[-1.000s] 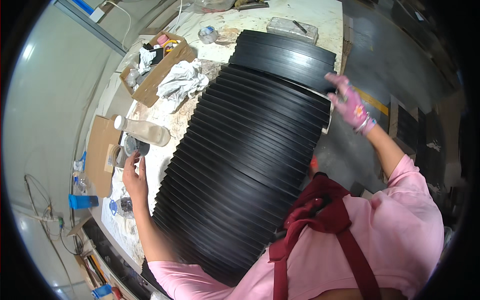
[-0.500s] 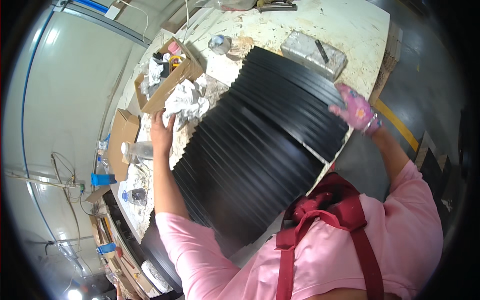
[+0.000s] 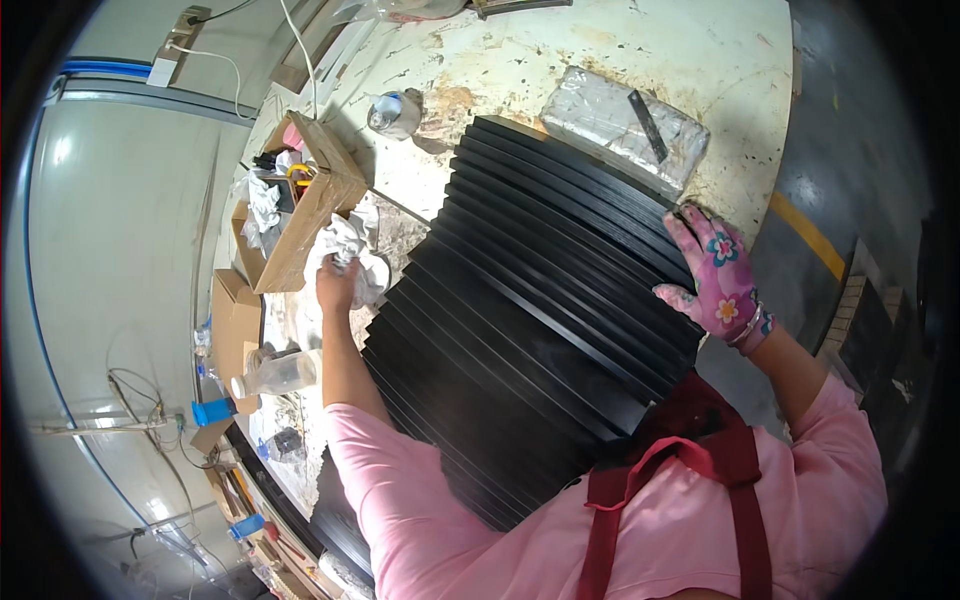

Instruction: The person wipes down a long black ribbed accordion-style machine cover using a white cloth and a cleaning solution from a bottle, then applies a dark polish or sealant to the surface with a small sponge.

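Observation:
A stack of long black ribbed strips (image 3: 560, 250), perhaps a pleated bellows cover, spreads across the table from the far middle toward my body. My bare left hand (image 3: 337, 287) is at the stack's left edge, its fingers closed into a crumpled white rag (image 3: 368, 278). Part of the fingers is hidden in the cloth. My right hand (image 3: 722, 275), in a pink flowered glove, lies with fingers apart over the right ends of the strips. Just beyond the stack sits a silver-wrapped block (image 3: 600, 115) with a dark narrow bar (image 3: 648, 127) on top.
Left of the rag stands an open cardboard box (image 3: 318, 215) filled with odds and ends. Clear bottles (image 3: 285, 374) stand nearer me along the left side, and a squat jar (image 3: 395, 115) is farther back. The stained white table (image 3: 740, 60) ends at the right, above a grey floor.
My left hand has reached forward and closed on the white rag. My right hand has come down onto the strip ends. The gap between the strips near me no longer shows. The view has shifted.

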Demonstrator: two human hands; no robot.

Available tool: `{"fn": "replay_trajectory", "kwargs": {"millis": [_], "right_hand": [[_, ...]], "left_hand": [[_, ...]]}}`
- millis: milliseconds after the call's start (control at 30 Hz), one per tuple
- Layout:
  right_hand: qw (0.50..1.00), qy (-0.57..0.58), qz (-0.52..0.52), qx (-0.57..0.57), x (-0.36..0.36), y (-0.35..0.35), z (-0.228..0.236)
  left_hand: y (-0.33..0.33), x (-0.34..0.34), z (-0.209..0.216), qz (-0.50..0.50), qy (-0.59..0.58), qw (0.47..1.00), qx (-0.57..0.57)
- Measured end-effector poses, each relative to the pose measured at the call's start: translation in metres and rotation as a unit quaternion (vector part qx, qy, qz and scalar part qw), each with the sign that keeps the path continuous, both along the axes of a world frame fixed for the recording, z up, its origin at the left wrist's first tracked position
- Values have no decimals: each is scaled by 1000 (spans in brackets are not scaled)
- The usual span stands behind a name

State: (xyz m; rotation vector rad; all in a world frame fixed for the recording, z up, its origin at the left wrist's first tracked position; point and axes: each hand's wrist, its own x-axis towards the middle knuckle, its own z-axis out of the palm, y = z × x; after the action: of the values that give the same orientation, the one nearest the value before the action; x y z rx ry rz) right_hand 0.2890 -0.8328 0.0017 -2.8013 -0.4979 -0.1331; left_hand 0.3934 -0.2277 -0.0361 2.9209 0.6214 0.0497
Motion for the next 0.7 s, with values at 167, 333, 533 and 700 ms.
{"fn": "replay_trajectory", "kwargs": {"millis": [167, 333, 533, 700], "right_hand": [[1000, 20, 7, -17, 0, -2, -2], [999, 40, 24, -19, 1, 3, 3], [997, 66, 0, -35, 0, 2, 1], [998, 58, -7, -19, 0, 0, -2]], "left_hand": [[-119, 34, 57, -69, -195, 974, -96], [-275, 58, 32, -319, -203, 925, 20], [-211, 102, 31, -116, -109, 987, -3], [-226, 85, 16, -211, -145, 949, -182]]}}
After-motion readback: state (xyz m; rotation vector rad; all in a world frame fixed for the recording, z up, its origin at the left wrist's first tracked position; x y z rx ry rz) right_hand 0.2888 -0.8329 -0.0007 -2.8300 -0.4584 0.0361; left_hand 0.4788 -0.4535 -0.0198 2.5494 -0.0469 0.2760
